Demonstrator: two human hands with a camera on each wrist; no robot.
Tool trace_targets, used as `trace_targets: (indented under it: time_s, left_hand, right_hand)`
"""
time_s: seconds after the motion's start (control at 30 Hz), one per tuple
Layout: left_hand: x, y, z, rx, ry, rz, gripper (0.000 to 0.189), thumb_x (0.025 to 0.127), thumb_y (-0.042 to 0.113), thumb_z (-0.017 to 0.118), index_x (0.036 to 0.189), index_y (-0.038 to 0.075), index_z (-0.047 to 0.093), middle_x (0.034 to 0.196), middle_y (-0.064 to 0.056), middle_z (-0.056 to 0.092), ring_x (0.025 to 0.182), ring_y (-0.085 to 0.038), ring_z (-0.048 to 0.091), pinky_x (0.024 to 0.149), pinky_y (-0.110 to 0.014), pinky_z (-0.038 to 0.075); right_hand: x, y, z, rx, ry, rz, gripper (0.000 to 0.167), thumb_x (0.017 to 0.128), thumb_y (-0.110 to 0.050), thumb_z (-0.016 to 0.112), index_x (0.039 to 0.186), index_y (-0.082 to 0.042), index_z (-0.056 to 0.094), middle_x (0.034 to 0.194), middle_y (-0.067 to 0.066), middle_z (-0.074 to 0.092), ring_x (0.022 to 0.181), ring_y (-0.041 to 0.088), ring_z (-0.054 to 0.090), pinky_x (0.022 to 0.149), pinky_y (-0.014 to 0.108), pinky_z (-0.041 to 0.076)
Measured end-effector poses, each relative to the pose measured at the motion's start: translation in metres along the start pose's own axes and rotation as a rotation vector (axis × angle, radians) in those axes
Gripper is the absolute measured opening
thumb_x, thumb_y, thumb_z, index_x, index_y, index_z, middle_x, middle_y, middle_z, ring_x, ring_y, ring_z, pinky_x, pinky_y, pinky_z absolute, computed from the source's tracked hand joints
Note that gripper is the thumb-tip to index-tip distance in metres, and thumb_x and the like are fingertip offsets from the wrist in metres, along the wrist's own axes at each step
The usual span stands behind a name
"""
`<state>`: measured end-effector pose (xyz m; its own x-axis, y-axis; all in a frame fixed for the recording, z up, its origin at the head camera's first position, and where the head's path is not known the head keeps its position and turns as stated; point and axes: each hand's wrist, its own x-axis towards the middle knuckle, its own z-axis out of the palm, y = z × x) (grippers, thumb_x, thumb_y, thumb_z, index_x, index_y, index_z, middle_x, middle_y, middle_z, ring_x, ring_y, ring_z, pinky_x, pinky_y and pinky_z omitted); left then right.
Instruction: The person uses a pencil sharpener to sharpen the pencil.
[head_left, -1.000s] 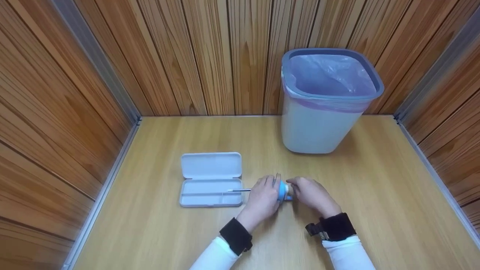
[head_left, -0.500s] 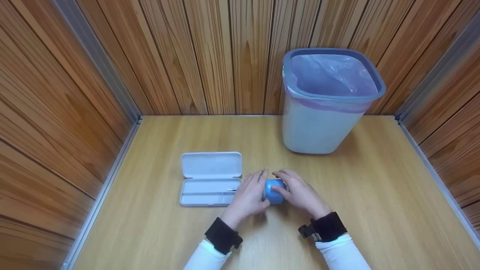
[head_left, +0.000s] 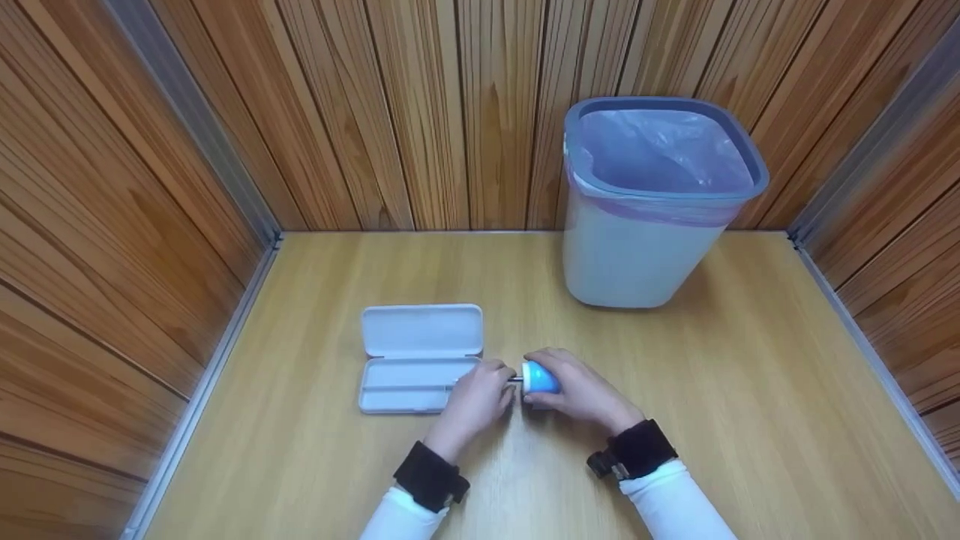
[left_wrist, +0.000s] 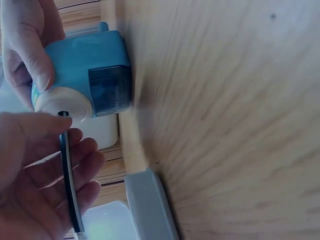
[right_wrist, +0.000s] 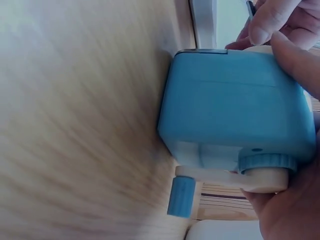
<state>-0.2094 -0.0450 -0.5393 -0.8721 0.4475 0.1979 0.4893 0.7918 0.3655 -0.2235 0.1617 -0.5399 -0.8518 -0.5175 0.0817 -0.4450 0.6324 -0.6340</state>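
Observation:
A blue crank pencil sharpener [head_left: 541, 378] stands on the table, its cream front facing left. My right hand [head_left: 585, 391] grips its body from the right, thumb on the near side. In the right wrist view, the crank handle [right_wrist: 181, 196] hangs at the back of the sharpener, untouched by fingers. With thumb and fingertips my left hand [head_left: 471, 399] pinches a dark, silver-striped pencil [left_wrist: 69, 175] close to the sharpener's front hole. The pencil's front end is at the hole; its tip is hidden. Its other end reaches back under my left palm, toward the pencil case.
An open grey pencil case [head_left: 422, 330] lies left of the sharpener, close to my left hand, its lid folded back. Behind to the right stands a lined waste bin [head_left: 637, 255]. Wood-panelled walls [head_left: 495, 112] enclose the table at the back and sides.
My right hand has left the crank end and now grips the sharpener body. My left hand has moved left off the sharpener onto the pencil. The sharpener has shifted slightly left.

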Motion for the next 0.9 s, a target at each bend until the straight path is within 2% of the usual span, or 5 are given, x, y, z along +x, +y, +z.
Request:
trace_targets:
  time_s: [0.17,0.4,0.67,0.9]
  left_hand:
    - [0.000,-0.005,0.004,0.026,0.081,0.037,0.006,0.090,0.013,0.071,0.094,0.011,0.076,0.083,-0.002,0.059,0.073,-0.016,0.059,0.063,-0.026,0.051]
    - [0.004,-0.008,0.007,0.219,0.185,0.160,0.005,0.083,0.015,0.078,0.083,0.011,0.078,0.071,-0.001,0.056,0.059,-0.015,0.051,0.050,-0.025,0.042]
    - [0.007,-0.013,0.010,0.223,0.303,0.251,0.006,0.081,0.008,0.077,0.075,0.007,0.075,0.066,0.000,0.053,0.056,-0.015,0.048,0.049,-0.028,0.042]
    - [0.007,-0.015,0.011,0.259,0.385,0.321,0.009,0.075,0.002,0.077,0.070,0.009,0.075,0.064,0.000,0.053,0.054,-0.016,0.051,0.048,-0.029,0.043]
  right_hand:
    - [0.001,-0.001,0.002,-0.004,-0.007,0.017,0.060,0.085,-0.039,0.076,0.135,-0.012,0.056,0.130,0.006,0.057,0.116,0.023,0.054,0.098,0.046,0.046]
    - [0.003,0.000,0.004,0.012,0.000,0.064,0.056,0.085,-0.039,0.077,0.131,-0.013,0.059,0.125,0.002,0.058,0.112,0.022,0.055,0.097,0.046,0.048]
    - [0.005,0.003,0.005,0.033,0.040,0.037,0.051,0.083,-0.037,0.078,0.125,-0.014,0.062,0.117,-0.001,0.060,0.105,0.018,0.055,0.092,0.042,0.049]
    - [0.005,0.003,0.006,0.020,0.052,-0.011,0.049,0.082,-0.032,0.080,0.123,-0.012,0.062,0.112,0.000,0.061,0.100,0.018,0.056,0.088,0.041,0.050]
